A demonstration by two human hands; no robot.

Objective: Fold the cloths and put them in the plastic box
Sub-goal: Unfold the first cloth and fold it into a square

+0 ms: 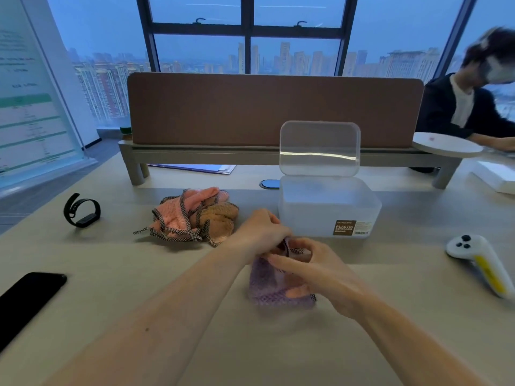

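A purple cloth [267,288] with a checked edge hangs bunched just above the table, in front of me. My left hand [259,229] pinches its top from the left, and my right hand [315,263] grips the same top edge from the right. A pile of a pink cloth [178,215] and a tan cloth [220,215], both with checked trim, lies crumpled to the left of the hands. The translucent plastic box [328,210] stands just behind my hands, its clear lid [319,149] hinged upright and open. What is inside the box is hard to tell.
A black phone [25,299] lies near left. A black wristband [82,210] sits at far left. A white controller [479,260] rests at right. A brown desk divider [273,110] runs across the back, and a person sits beyond it at right.
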